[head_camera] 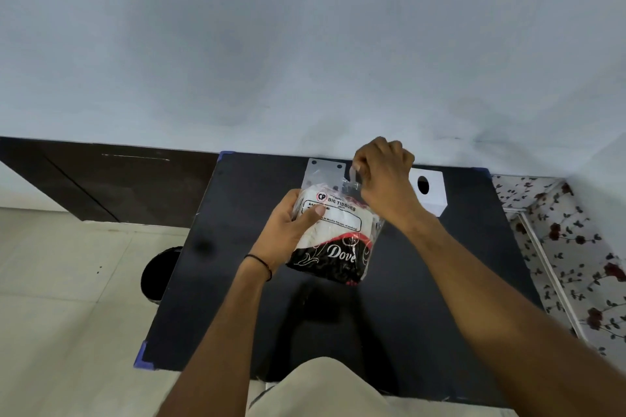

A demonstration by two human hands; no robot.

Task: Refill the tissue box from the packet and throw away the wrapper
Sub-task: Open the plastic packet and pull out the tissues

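Opening the tissue packet [333, 230] is done best while it is clasped firmly by the left hand [291, 230] and its top flap is pinched by the right hand [384, 176], peeled gently.

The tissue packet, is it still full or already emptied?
Still full: white tissues fill the clear tissue packet, held by the left hand while the right hand pinches its top.

Black counter [406, 281] against a pale wall [271, 44].
Flowered cloth [576, 247] lies on the right, tiled floor [67, 281] on the left.
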